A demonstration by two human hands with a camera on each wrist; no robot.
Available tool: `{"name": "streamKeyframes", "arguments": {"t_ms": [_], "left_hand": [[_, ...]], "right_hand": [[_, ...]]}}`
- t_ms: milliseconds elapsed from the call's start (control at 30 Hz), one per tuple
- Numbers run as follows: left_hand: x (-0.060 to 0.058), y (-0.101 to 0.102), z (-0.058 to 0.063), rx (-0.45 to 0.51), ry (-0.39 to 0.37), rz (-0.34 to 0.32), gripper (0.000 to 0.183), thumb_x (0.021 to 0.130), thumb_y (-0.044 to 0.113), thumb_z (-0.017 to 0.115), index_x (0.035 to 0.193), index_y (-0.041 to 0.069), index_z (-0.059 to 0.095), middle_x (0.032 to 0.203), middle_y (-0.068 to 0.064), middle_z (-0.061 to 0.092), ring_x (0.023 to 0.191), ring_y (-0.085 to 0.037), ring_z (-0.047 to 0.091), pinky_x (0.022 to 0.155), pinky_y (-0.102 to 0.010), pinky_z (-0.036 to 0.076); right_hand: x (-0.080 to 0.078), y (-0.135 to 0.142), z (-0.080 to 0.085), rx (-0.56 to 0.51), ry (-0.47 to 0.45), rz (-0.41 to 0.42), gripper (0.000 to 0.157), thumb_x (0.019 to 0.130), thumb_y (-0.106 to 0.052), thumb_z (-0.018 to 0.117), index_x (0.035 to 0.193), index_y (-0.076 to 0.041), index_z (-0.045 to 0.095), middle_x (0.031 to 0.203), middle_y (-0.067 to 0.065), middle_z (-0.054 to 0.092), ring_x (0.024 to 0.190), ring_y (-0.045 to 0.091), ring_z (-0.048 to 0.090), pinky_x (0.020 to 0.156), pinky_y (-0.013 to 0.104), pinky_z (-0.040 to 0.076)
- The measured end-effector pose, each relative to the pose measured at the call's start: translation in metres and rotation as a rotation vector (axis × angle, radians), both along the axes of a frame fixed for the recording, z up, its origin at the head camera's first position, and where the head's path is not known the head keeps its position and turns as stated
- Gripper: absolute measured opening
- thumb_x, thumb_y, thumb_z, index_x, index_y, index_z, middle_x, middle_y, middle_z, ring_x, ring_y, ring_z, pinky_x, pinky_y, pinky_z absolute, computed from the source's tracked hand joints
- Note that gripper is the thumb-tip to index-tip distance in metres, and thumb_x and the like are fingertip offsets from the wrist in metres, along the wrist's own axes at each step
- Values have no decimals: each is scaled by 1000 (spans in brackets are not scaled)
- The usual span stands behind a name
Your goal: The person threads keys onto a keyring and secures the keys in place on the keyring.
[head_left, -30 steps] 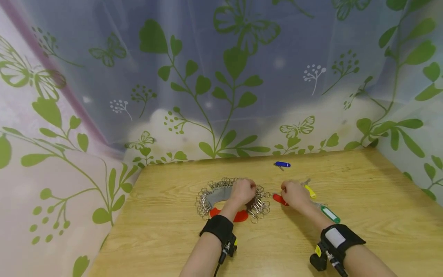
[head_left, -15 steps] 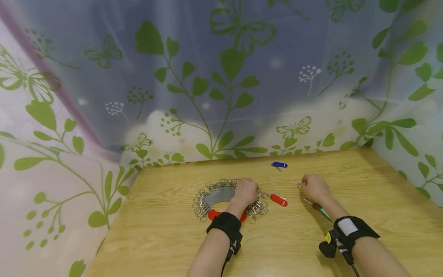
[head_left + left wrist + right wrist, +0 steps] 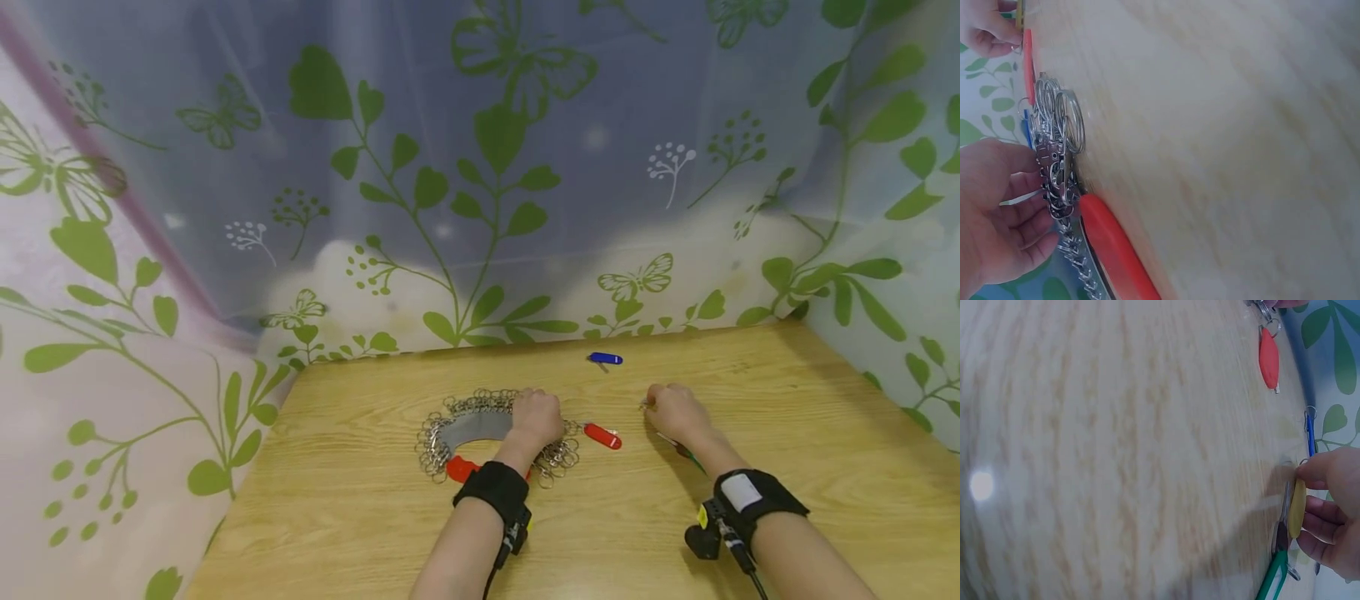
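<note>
A grey curved key ring holder [image 3: 472,427] with a red grip [image 3: 1113,250] lies on the table, its edge lined with several metal clasps and rings [image 3: 1069,122]. At its right end my left hand [image 3: 536,417] holds some of the clasps with curled fingers. A red key tag [image 3: 603,436] lies beside that end, next to the rings. Farther right, my right hand [image 3: 678,412] pinches a yellow key tag [image 3: 1297,509] by its ring end between thumb and fingers. Partly under this hand lie a green key tag [image 3: 1272,575] and a key [image 3: 1286,503].
A blue key tag [image 3: 606,358] with a key lies near the back of the wooden table [image 3: 360,500]. Behind the table hangs a curtain [image 3: 405,208] printed with leaves and butterflies. Each wrist wears a black strap with a camera [image 3: 702,542] and cable.
My right hand has left the red key tag and moved right to the yellow one, which it now pinches. My left hand stays at the clasps.
</note>
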State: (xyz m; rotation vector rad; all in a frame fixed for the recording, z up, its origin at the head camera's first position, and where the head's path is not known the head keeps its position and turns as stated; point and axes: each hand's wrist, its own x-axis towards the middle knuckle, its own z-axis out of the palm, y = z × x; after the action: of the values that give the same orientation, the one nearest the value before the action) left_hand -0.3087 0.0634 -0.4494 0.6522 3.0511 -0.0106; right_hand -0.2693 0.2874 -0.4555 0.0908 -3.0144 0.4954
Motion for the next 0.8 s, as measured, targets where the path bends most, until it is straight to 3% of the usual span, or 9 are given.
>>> {"name": "streamKeyframes", "arguments": {"t_ms": [167,267,333,433,500,600,800], "left_hand": [[1,1,-3,7,-3,24,18,89,30,58,93,17,70,99,-4,61,103,-23,54,89,-39,41],[1,-1,-5,33,21,19,17,89,28,58,88,16,70,92,-5,61,94,-23,57,81,-36,45],[1,-4,-6,95,28,22,20,89,24,59,73,14,66,77,-4,58,77,-20,57,67,-32,46],[0,-10,-7,258,-3,31,34,88,16,59,56,13,47,56,0,39,51,-14,38,48,-26,31],[-1,-14,-7,389,-39,46,34,88,12,58,56,13,46,54,3,33,47,-11,29,47,-25,25],[-3,-19,-7,536,-81,55,30,90,10,55,60,12,52,55,5,35,48,-10,27,48,-24,24],[-4,-27,-8,687,-150,76,34,91,9,52,58,12,48,52,3,36,47,-12,31,47,-25,26]], "right_hand": [[1,-2,-2,-1,35,32,7,86,-7,60,86,-2,65,84,16,56,81,34,54,62,43,45],[2,-3,-4,-10,57,42,8,87,-7,60,83,-4,67,82,14,55,79,31,54,62,41,44],[3,-3,-4,-16,63,47,9,87,-6,60,82,-3,67,81,13,55,77,29,53,62,40,44],[5,-3,-4,-34,66,43,9,88,-7,61,83,-2,67,80,12,55,74,27,52,60,38,43],[5,-2,-3,-44,67,38,10,88,-7,61,84,-1,67,80,12,55,74,26,52,59,37,43],[5,-1,-2,-50,71,23,10,88,-8,61,86,-1,68,81,12,55,72,25,52,59,37,43],[5,-2,-3,-51,76,19,10,88,-9,61,85,-1,67,80,12,55,70,23,51,58,37,43]]}}
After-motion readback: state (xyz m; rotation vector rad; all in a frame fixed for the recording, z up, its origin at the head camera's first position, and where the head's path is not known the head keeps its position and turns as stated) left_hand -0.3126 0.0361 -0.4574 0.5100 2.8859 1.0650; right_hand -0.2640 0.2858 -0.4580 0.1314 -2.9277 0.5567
